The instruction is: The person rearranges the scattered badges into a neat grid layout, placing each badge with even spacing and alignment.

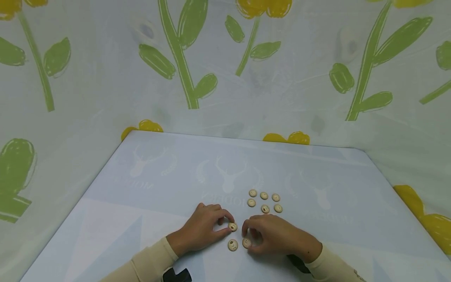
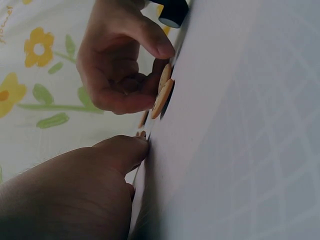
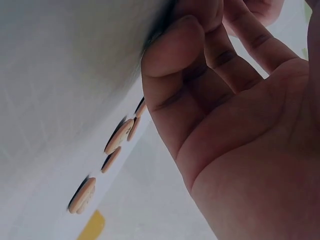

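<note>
My left hand (image 1: 206,227) pinches a small round wooden disc (image 1: 233,226) with dark printed marks between thumb and forefinger, low over the table. To its right, my right hand (image 1: 273,235) has thumb and forefinger at the edges of another wooden disc (image 1: 247,243). A loose third disc (image 1: 232,245) lies on the table just left of that one, below the left fingertips. From the left wrist, the right hand (image 2: 120,65) shows with curled fingers around its disc (image 2: 165,75). In the right wrist view the right hand (image 3: 240,120) hides its own disc.
Beyond the right hand, several similar discs (image 1: 264,195) lie in two short rows; some (image 3: 120,136) also show in the right wrist view. The pale table (image 1: 169,168) has faint deer-head prints. A flower-patterned sheet (image 1: 282,94) hangs behind and around it.
</note>
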A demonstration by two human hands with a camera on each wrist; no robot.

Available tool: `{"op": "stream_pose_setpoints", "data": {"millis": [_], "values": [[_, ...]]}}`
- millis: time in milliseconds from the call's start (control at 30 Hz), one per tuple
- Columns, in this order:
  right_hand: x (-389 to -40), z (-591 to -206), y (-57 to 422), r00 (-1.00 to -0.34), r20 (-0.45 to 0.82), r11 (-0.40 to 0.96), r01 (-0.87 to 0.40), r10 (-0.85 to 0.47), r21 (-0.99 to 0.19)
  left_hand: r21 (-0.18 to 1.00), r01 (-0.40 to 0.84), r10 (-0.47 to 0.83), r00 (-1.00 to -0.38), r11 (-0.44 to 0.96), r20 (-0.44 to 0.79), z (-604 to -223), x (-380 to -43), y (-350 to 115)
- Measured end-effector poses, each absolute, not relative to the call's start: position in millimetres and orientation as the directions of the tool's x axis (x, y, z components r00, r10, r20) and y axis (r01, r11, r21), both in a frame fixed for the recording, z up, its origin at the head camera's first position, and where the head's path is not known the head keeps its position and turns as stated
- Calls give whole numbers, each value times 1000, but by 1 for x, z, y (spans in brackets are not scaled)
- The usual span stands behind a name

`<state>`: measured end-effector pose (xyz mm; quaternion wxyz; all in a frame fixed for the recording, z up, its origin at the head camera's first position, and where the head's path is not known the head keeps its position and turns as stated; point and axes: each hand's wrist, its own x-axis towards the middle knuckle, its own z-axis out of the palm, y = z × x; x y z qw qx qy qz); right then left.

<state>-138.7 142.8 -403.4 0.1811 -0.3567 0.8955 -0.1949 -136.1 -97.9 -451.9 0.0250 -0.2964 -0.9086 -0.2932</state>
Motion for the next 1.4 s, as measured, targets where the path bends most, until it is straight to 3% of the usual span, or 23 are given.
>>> {"op": "stream_pose_setpoints", "data": {"millis": [933,1400], "values": [[-140,-404,143,-674,-200,670,-565,-711,-481,519,553,524,-823,651,219,-453,-136,-97],[-150,-404,153,-730,-193,709,-509,-656,-488,528,553,519,-824,645,228,-453,-137,-98]]}}
